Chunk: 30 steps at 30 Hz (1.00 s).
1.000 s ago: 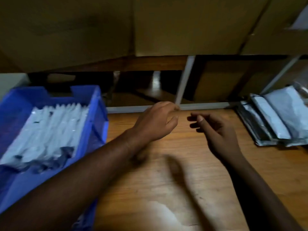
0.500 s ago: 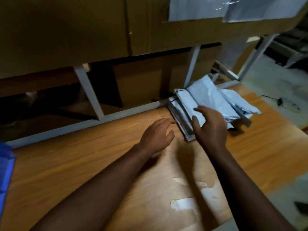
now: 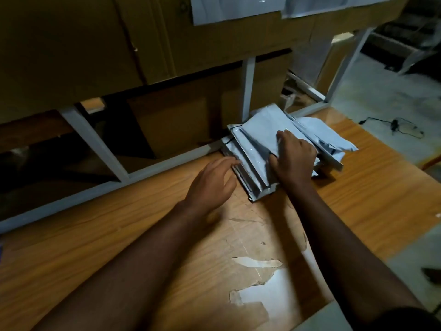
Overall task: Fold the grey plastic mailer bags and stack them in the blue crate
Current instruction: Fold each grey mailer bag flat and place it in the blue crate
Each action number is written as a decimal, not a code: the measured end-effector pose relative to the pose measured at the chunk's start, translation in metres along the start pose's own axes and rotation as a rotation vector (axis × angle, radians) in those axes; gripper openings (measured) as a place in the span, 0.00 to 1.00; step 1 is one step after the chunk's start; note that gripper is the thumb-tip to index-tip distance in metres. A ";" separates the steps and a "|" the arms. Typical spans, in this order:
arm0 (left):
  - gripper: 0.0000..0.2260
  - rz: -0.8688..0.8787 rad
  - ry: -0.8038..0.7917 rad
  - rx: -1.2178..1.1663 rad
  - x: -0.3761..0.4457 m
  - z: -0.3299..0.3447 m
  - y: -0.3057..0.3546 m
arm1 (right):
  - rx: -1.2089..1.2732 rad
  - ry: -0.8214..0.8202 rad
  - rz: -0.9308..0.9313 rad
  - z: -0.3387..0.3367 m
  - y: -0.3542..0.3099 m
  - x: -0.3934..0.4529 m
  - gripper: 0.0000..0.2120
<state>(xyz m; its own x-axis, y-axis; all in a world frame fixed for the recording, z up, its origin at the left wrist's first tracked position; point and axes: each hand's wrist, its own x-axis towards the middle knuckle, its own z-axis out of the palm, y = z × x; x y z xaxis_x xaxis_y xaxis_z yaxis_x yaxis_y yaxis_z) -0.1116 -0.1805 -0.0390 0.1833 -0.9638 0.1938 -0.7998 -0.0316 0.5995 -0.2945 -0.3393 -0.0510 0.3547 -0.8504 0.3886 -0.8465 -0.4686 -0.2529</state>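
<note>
The mailer pile [image 3: 260, 137] is seen at the far right of the table [image 3: 119, 235]. The right hand [image 3: 294, 158] is laid on top of the pile, fingers curled, thumb pinching the top bag's edge. The left hand [image 3: 212, 182] is held open, fingertips touching the pile's left edge.
</note>
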 end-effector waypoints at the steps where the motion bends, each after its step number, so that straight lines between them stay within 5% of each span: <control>1: 0.18 0.006 0.056 -0.009 -0.007 -0.006 -0.003 | 0.040 0.032 -0.049 -0.006 -0.007 -0.004 0.26; 7: 0.16 0.015 0.482 0.043 -0.085 -0.051 -0.018 | 0.440 -0.037 -0.507 -0.005 -0.078 -0.075 0.32; 12: 0.25 -0.430 0.210 0.188 -0.172 -0.032 -0.070 | 0.505 -0.426 -0.882 0.055 -0.128 -0.143 0.26; 16: 0.32 -0.586 0.004 0.335 -0.199 -0.005 -0.112 | 0.428 -0.504 -0.875 0.086 -0.137 -0.148 0.22; 21: 0.33 -0.561 0.012 0.369 -0.188 -0.002 -0.111 | 0.381 -0.518 -0.901 0.081 -0.137 -0.145 0.25; 26: 0.34 -0.524 -0.021 0.346 -0.179 0.008 -0.114 | 0.241 -0.510 -0.660 0.088 -0.156 -0.141 0.26; 30: 0.33 -0.535 -0.014 0.349 -0.185 0.011 -0.117 | 0.214 -0.503 -0.828 0.102 -0.142 -0.133 0.25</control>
<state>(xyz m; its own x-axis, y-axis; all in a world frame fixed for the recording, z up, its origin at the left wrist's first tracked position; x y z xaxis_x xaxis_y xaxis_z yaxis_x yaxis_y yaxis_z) -0.0584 -0.0014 -0.1533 0.6033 -0.7941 -0.0734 -0.7392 -0.5914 0.3222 -0.1810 -0.1838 -0.1570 0.9710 -0.2144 0.1061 -0.1834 -0.9520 -0.2451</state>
